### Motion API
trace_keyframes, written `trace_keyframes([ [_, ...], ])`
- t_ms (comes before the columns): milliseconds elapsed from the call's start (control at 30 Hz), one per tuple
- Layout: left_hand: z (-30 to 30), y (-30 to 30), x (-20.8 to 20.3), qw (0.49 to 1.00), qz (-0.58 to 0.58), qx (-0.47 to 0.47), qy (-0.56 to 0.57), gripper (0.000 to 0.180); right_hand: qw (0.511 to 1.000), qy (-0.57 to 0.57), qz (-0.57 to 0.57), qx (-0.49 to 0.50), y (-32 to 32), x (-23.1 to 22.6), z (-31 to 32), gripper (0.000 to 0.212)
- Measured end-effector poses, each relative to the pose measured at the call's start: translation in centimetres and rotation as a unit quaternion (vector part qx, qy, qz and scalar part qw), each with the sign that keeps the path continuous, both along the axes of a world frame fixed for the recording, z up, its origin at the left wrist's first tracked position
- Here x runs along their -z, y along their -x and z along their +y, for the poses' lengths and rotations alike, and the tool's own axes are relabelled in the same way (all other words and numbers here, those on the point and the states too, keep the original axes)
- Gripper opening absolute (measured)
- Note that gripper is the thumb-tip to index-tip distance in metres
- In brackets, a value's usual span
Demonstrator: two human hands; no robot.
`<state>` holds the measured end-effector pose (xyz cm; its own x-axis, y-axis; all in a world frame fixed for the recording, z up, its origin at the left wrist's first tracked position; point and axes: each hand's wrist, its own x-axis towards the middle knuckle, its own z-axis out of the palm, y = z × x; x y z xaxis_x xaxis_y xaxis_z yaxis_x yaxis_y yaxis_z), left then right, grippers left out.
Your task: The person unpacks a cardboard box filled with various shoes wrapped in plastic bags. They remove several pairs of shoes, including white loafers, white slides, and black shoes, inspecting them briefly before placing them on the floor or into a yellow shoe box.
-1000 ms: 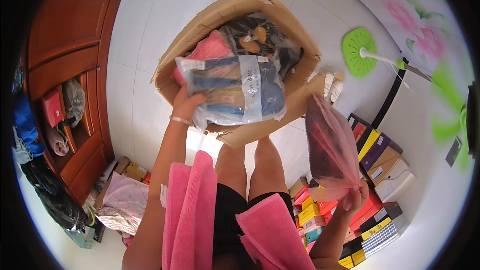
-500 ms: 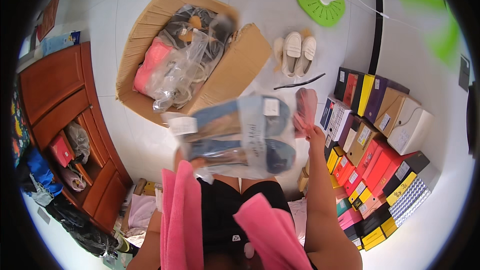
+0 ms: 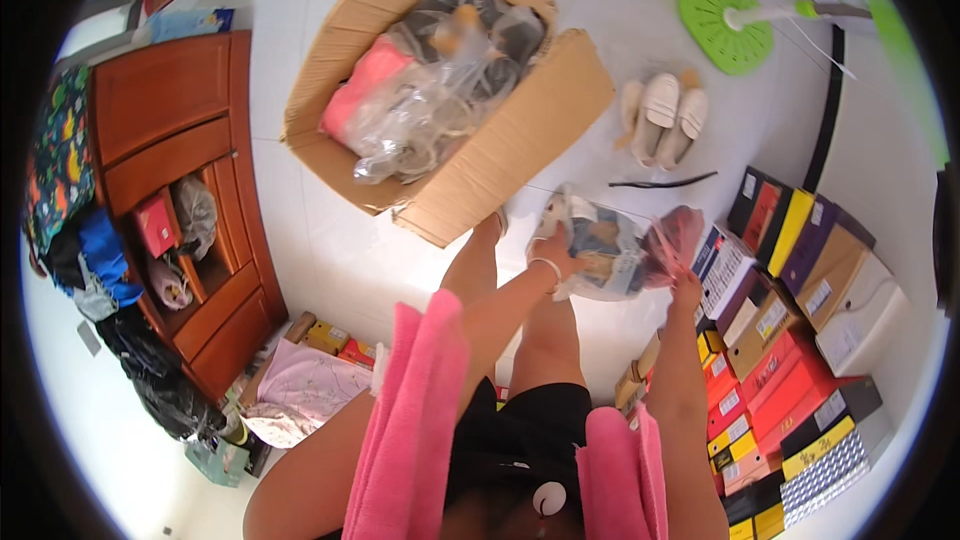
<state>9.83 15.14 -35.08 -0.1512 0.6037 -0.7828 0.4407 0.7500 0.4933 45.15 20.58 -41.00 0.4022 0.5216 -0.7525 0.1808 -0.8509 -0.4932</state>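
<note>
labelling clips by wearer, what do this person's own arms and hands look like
Both forearms are bare, with no sleeves on them. Neither the left hand nor the right hand wears a glove. A thin, pale bangle circles the left wrist; none shows on the right.

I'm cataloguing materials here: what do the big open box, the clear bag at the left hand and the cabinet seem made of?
Big open box: likely cardboard, matt brown, with a broad folded flap.
Clear bag at the left hand: probably thin plastic, glossy, wrinkled, see-through.
Cabinet: looks like wood, reddish-brown with a slight sheen; solid or veneered, I can't tell.
</note>
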Motion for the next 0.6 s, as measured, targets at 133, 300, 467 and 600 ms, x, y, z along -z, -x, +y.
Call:
trace_keyframes([
  [133, 1.1, -0.9, -2.7, 0.992, 0.028, 0.12, -0.023, 0.085, 0.997, 0.047, -0.01, 0.059, 2.5, -3.6, 1.0, 0.03],
  [300, 5.1, 9.6, -14.8, 0.927, -0.179, 0.042, -0.326, 0.047, 0.989, 0.129, 0.058, -0.041, 7.6, -6.9, 4.0, 0.028],
  [467, 8.6, 25.6, -15.2, 0.863, 0.323, -0.036, -0.386, 0.082, 0.985, -0.114, 0.087, -0.094, 22.5, -9.8, 8.0, 0.022],
  [600, 7.8, 34.5, -10.6, 0.913, 0.397, 0.057, -0.072, 0.083, 0.937, -0.252, 0.17, -0.17, 38.6, -16.5, 9.3, 0.018],
])
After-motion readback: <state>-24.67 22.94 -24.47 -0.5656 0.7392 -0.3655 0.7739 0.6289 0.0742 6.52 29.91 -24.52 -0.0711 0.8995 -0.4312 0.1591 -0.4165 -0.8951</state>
